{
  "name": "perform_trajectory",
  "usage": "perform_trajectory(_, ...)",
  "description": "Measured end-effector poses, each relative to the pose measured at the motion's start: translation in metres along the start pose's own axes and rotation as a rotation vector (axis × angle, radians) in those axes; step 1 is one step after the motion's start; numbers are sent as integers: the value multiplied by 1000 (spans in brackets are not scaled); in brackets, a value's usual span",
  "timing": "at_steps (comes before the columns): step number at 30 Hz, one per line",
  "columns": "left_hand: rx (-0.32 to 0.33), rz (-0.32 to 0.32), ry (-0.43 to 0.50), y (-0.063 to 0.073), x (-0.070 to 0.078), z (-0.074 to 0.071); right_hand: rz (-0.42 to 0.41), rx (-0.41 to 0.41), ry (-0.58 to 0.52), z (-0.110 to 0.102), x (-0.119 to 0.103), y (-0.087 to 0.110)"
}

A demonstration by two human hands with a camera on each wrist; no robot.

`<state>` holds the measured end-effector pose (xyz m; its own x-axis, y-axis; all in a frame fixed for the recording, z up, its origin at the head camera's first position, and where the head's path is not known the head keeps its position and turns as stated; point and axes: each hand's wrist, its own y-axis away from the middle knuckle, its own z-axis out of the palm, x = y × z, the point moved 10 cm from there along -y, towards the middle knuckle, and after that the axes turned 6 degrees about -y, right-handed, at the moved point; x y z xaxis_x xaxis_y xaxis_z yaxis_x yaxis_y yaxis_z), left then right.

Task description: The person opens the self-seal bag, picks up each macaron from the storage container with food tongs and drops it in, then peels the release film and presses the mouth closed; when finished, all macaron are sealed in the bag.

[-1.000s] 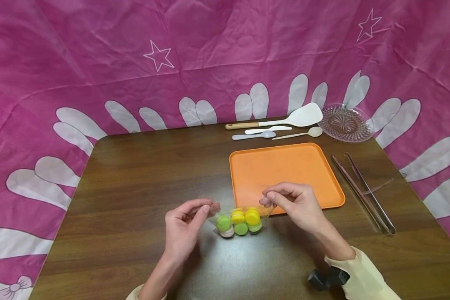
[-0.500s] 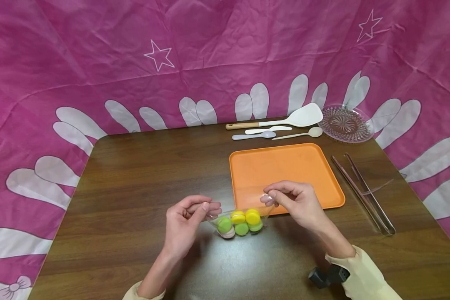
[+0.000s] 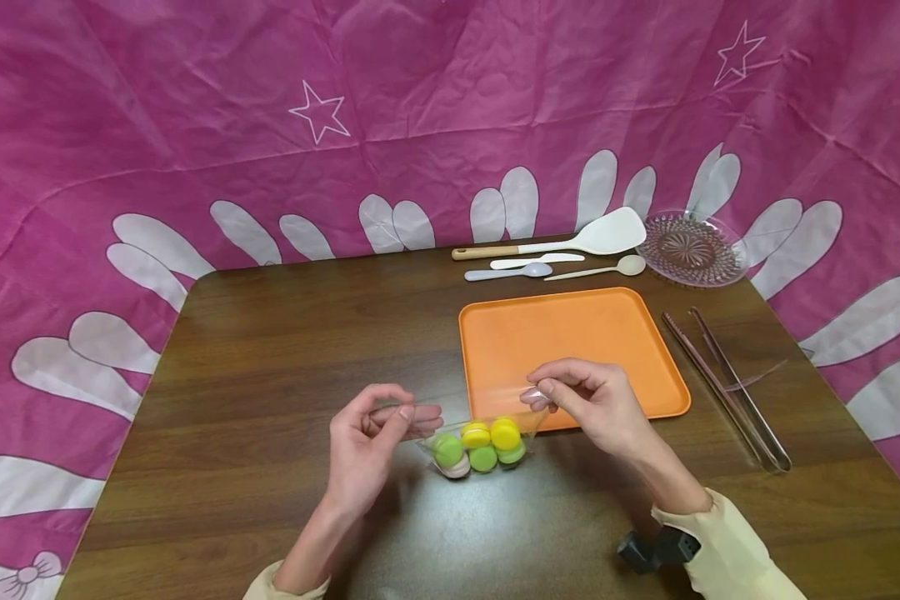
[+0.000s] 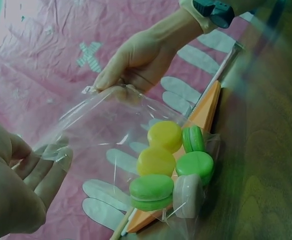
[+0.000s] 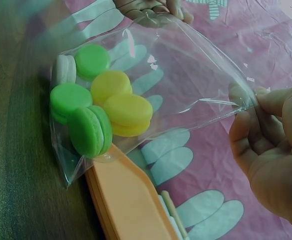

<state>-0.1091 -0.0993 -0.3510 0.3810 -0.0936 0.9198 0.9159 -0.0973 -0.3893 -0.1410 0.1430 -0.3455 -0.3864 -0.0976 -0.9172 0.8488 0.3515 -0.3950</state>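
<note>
A clear plastic bag (image 5: pixel 185 75) hangs between my two hands, its mouth stretched wide at the top. Several macarons are bunched at its bottom: yellow macarons (image 3: pixel 506 433), green macarons (image 3: pixel 447 450) and a pale pinkish-white macaron (image 3: pixel 457 468). My left hand (image 3: pixel 363 454) pinches one corner of the bag's opening, some fingertips showing through the film in the left wrist view. Opposite it, my right hand (image 3: pixel 603 412) pinches the other corner between thumb and fingers. The macarons lie low, in front of the tray's near edge in the head view.
An orange tray (image 3: pixel 570 342) lies just beyond the bag. Metal tongs (image 3: pixel 731 392) rest right of it. Behind are a white spatula (image 3: pixel 607 232), a white knife (image 3: pixel 536 261), a lavender spoon (image 3: pixel 506 272), a beige spoon (image 3: pixel 630 265) and a clear plate (image 3: pixel 693 246).
My left hand has risen slightly, and its index finger is more arched at the bag's corner. My right hand has lifted a little. The macarons stay almost in place.
</note>
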Motion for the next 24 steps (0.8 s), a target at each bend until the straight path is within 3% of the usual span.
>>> perform_trajectory(9,-115,38,49,-2,-4,3,-64,-59,1,0,-5,2)
perform_trajectory(12,-140,82,48,-2,-2,3,-79,-63,8,-1,-5,3)
perform_trajectory(17,-135,171,13,0,2,3,-95,-59,41,-1,-4,3)
perform_trajectory(24,-103,188,-14,1,1,0,-123,-71,18,0,-5,4)
